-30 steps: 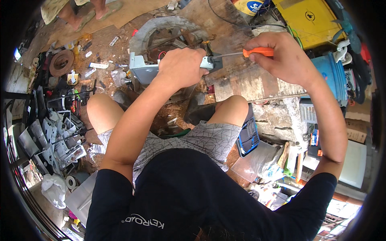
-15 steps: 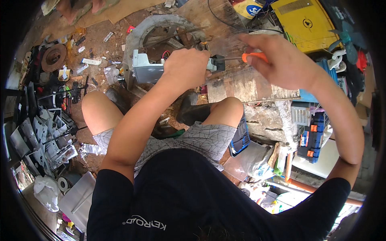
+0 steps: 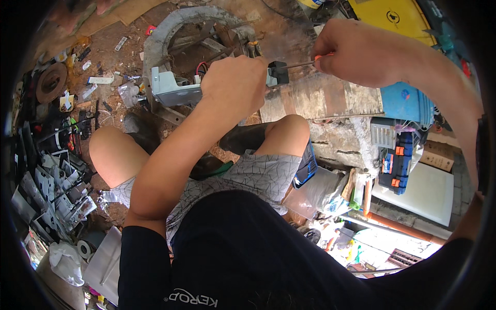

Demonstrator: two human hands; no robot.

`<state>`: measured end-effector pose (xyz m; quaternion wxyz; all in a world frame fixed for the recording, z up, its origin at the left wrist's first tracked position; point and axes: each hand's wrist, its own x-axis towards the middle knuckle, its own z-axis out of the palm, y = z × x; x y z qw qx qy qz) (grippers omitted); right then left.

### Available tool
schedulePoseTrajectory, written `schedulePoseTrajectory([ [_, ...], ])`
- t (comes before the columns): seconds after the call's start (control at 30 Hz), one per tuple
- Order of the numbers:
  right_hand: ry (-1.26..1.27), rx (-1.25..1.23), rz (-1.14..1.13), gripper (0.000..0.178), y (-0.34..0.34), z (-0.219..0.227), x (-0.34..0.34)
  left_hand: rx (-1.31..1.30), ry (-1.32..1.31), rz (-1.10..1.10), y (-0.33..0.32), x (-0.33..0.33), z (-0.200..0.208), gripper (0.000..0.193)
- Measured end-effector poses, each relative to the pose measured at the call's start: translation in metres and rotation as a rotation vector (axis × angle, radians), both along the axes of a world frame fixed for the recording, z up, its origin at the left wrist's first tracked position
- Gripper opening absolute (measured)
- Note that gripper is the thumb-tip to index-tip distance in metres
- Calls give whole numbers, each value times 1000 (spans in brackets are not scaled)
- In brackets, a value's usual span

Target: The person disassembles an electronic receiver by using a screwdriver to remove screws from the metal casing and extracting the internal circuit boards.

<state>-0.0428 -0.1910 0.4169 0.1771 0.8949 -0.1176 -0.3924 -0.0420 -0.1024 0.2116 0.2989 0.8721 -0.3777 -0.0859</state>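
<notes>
My left hand is closed around a grey metal housing, which has red and dark wires showing at its top. At the housing's right end sits a black block-shaped part. My right hand grips a screwdriver by its orange handle, mostly hidden in the fingers. The shaft lies roughly level and its tip meets the black part; the exact contact is too small to make out. Both hands are above the wooden board, in front of my knees.
A worn wooden board lies under my right hand. Behind the housing is a round concrete ring. Metal scrap is piled at left. A blue toolbox, a blue bucket and a yellow case stand at right.
My right hand has gone from loosely spread fingers to a closed grip on the screwdriver handle, with the wrist turned. The left hand still holds the housing. The whole view has shifted slightly.
</notes>
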Motion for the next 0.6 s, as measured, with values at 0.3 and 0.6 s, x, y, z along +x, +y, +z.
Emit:
schedulePoseTrajectory([
  [0.3, -151, 21, 1386, 14, -35, -17, -18, -30, 3, -14, 2, -4, -1, 30],
  [0.6, -274, 349, 447, 23, -41, 8, -18, -28, -55, -20, -1, 0, -5, 34],
])
